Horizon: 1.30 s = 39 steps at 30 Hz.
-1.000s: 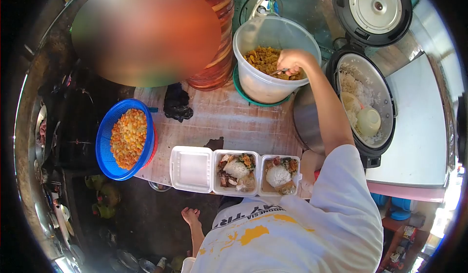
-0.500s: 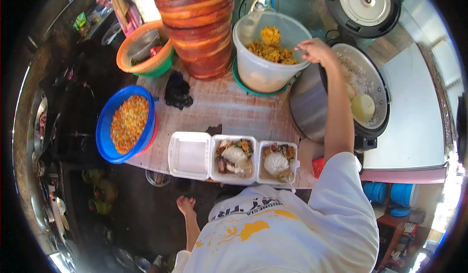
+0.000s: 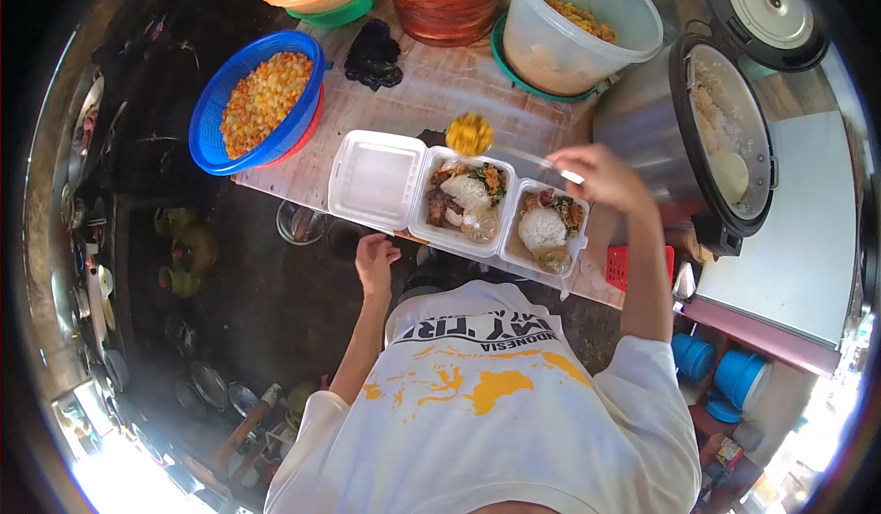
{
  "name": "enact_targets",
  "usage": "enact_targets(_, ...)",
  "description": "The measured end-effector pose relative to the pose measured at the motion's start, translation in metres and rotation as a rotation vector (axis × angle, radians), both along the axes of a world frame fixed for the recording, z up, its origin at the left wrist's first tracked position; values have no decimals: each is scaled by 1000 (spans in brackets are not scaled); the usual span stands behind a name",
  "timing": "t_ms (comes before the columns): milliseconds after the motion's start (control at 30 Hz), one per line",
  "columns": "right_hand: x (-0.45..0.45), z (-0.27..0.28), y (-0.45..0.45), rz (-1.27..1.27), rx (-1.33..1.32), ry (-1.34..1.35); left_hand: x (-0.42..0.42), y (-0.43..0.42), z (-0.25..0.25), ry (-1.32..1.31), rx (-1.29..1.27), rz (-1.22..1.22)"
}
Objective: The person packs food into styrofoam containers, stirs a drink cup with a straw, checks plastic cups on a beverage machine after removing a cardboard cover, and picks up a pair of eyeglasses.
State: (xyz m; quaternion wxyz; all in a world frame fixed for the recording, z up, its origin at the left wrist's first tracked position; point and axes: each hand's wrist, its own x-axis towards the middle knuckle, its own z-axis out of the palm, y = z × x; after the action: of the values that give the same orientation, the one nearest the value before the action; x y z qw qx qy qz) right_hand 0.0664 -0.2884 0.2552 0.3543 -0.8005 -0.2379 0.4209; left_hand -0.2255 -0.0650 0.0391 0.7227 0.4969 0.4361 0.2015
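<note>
My right hand (image 3: pixel 601 176) grips the handle of a metal spoon, whose bowl carries a heap of yellow food (image 3: pixel 469 135). The heap hangs just above the upper edge of an open white foam box (image 3: pixel 378 180), which holds rice, dark meat, greens and a small tied bag. Beside it on the right stands a second foam box (image 3: pixel 578 246) with rice, greens and another small bag. My left hand (image 3: pixel 376 259) is just below the table edge, near the first box, with fingers apart and nothing in them.
A clear tub (image 3: pixel 551 50) of yellow food stands at the back. On the right is an open rice cooker (image 3: pixel 656 115); on the left, a blue basket (image 3: pixel 213 115) of diced food. A red basket (image 3: pixel 627 267) sits at the right front.
My right hand has brought the loaded spoon from the tub toward the foam boxes. My left hand has risen closer to the table edge. The view has tilted downward.
</note>
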Motion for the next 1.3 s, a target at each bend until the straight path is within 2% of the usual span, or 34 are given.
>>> enact_targets(67, -24, -48, -4, -5, -7, -39, 17, -9, 9, -51, -29, -58)
enact_targets(233, -78, -68, 0, 92, 212, -608, 46, -25, 16, -53, -187, -146)
enact_targets(433, -93, -52, 5, 116, 54, -600, 60, -31, 12, -105, -287, -128)
enact_targets(533, -90, -58, 2, 98, 118, -595, 61, -31, 12, -98, -309, -130)
enact_targets(733, -90, -54, 2, 56, 72, -622, 62, -31, 9, -110, -298, -156)
enact_targets(833, -88, -59, 1, 11, 133, -609, 63, -30, 9, -90, -283, -163)
enact_targets(933, -80, -76, -4, 38, 244, -710, 61, -30, 8, -72, -268, -179)
enact_targets(1033, -67, -74, -12, -53, 109, -341, 63, -27, 8, -59, -262, -195)
enact_targets(1133, -50, -46, -24, -121, 79, -114, 60, -26, 10, -54, -253, -187)
enact_targets(1200, -35, -20, -37, -332, 82, 10, 57, -23, 11, -63, -247, -165)
enact_targets(1267, -16, 28, -43, -349, 152, -12, 50, -20, 16, 11, -207, -131)
enact_targets(1300, -4, 38, -45, -442, 232, -34, 46, -17, 17, 43, -186, -122)
